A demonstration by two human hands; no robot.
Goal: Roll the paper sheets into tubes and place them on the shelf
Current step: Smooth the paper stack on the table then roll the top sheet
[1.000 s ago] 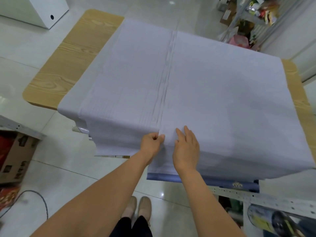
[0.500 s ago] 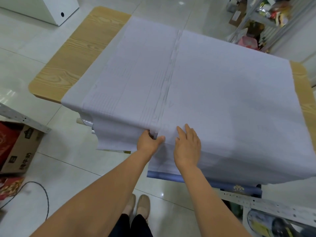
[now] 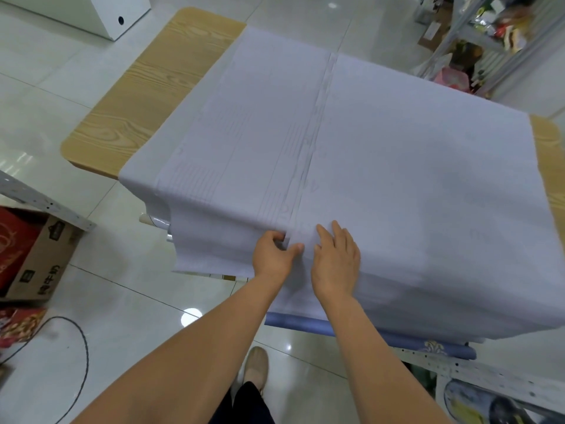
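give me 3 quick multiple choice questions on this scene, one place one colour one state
1. Where is the cardboard box? A on the floor left of the table; B on a chair; C on a sofa.
2. What colour is the roll below the near overhang of the paper sheets? A red; B blue; C green.
3. What is the right hand doing? A gripping a tube; B hanging free; C resting flat on the paper sheets.
Key: 1 A, it sits on the tiles beside the table; 2 B, its blue surface shows below the paper; 3 C, its fingers lie straight on the paper.
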